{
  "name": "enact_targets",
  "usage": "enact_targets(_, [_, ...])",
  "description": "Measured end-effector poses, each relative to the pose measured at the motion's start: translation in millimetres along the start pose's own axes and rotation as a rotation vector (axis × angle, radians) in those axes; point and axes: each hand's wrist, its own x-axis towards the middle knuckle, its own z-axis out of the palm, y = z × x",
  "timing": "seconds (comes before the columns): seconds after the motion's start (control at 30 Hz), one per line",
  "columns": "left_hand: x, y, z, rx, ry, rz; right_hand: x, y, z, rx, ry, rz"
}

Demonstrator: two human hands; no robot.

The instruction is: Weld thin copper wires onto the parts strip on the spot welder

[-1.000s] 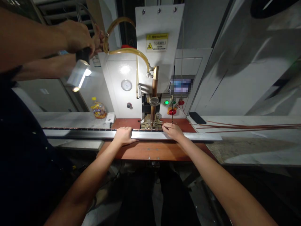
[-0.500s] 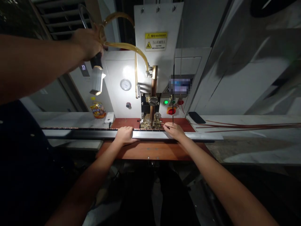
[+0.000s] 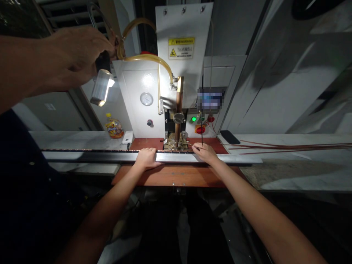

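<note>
A long pale metal bar (image 3: 176,157) lies across the front of a welding-type machine, a dark strip with coppery glints along its back edge. My left hand (image 3: 146,158) is closed over the bar, left of the copper-coloured rod (image 3: 178,110) that points down at a small metal fixture (image 3: 176,141). On the rod's right, my right hand (image 3: 205,152) rests at the bar with thumb and fingers pinched beside the fixture. What those fingertips hold is too small to make out. A thin dark upright line (image 3: 202,124) runs down to that hand.
At left, another person's hand (image 3: 74,55) holds a lit lamp (image 3: 101,88) toward the machine. A bottle (image 3: 114,126) and a white box (image 3: 128,138) stand on the left counter. A phone (image 3: 230,137) and thin reddish-brown rods (image 3: 288,146) lie at right. A yellowish hose (image 3: 148,57) loops above.
The other person's hand and the lamp have shifted left and toward me. My own two hands stay almost where they were on the bar.
</note>
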Motion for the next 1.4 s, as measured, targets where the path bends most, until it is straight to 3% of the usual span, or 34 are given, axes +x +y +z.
enact_targets(0.63, [1,3,1.1,0.057,0.063,0.027,-1,8,3,0.007,0.040,-0.035])
enact_targets(1.17, [5,10,-1.0,0.053,0.025,0.029,-4,15,3,0.033,0.046,-0.010])
enact_targets(1.4, [11,13,-8.9,0.069,-0.066,-0.001,0,17,5,0.020,0.022,-0.006])
